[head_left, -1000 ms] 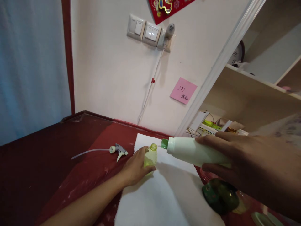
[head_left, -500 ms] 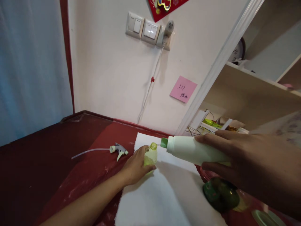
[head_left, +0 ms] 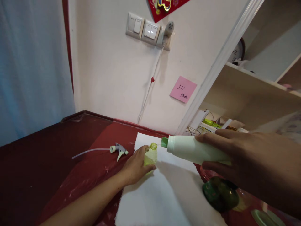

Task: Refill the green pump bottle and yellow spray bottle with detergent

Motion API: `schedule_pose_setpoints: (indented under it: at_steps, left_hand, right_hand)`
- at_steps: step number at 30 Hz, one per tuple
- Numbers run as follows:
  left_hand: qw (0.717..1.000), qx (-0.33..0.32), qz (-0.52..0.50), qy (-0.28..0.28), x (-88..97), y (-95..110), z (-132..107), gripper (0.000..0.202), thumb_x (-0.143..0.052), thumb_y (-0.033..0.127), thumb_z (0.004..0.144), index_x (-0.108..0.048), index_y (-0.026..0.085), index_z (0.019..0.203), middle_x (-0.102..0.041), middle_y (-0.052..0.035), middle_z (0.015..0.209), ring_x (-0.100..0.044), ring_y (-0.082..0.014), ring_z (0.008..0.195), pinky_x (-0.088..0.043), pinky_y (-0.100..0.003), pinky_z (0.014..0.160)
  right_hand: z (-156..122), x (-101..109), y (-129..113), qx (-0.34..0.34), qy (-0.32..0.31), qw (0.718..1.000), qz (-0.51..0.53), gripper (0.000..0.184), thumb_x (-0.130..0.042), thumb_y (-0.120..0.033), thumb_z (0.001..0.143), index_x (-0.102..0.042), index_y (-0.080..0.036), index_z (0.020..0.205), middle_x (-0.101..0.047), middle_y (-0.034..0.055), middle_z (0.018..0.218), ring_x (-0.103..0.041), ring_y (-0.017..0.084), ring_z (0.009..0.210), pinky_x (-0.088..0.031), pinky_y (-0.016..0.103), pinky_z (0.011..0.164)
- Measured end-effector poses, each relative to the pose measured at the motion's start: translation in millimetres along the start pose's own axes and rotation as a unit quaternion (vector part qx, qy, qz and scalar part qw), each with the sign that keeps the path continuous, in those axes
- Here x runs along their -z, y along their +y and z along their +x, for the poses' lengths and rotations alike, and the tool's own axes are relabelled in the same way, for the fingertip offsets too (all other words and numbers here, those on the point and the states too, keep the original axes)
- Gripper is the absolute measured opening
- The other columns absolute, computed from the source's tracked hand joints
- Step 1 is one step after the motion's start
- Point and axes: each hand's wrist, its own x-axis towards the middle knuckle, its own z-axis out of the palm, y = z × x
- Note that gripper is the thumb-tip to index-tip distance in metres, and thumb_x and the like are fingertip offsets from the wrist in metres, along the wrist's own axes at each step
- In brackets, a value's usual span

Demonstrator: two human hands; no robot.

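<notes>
The left hand (head_left: 136,168) is clasping the small yellow bottle (head_left: 151,155), seemingly bracing it upright on the white sheet (head_left: 150,201). The right hand (head_left: 244,153), half closed, is holding the pale bottle (head_left: 188,149) tipped sideways, likely so its green spout (head_left: 164,142) is feeding the neck (head_left: 153,145). The sprayer (head_left: 120,147) is lying left, leaving that neck open.

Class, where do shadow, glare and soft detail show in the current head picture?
Head view: a broad shadow crosses the white sheet below the pale bottle; head view: a small glint sits on the double switch; head view: the dark green object below the right hand looks blurred.
</notes>
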Motion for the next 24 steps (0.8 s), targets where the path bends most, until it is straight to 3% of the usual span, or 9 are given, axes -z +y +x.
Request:
schedule_pose_setpoints:
  at_steps: [11,18,24]
  left_hand:
    - [1.000,0.003,-0.003,0.004,0.1,2.0,-0.9,0.072,-0.073,0.039,0.077,-0.043,0.020,0.139,-0.055,-0.0189,0.144,-0.051,-0.0374,0.134,-0.040,-0.050,0.110]
    - [1.000,0.001,-0.004,0.005,-0.1,1.5,-0.4,0.071,-0.073,0.039,0.076,-0.044,0.022,0.138,-0.055,-0.0178,0.144,-0.051,-0.0369,0.133,-0.040,-0.050,0.110]
    - [1.000,0.008,-0.002,0.000,0.6,2.0,-0.2,0.073,-0.073,0.040,0.077,-0.042,0.019,0.140,-0.054,-0.0193,0.145,-0.050,-0.0369,0.134,-0.040,-0.050,0.110]
  right_hand:
    - [0.1,2.9,-1.3,0.000,-0.019,1.000,-0.002,0.032,-0.067,-0.034,0.073,-0.066,-0.036,0.105,-0.075,-0.0013,0.079,-0.067,0.022,0.049,-0.044,0.030,0.040]
    - [-0.3,1.4,0.1,-0.006,-0.018,1.000,0.007,0.038,-0.066,-0.037,0.075,-0.064,-0.037,0.113,-0.077,-0.0004,0.086,-0.069,0.023,0.052,-0.045,0.031,0.041]
    - [1.9,1.3,-1.6,0.002,-0.014,1.000,0.004,0.033,-0.068,-0.034,0.073,-0.066,-0.034,0.106,-0.076,0.0003,0.081,-0.067,0.022,0.049,-0.044,0.030,0.041]
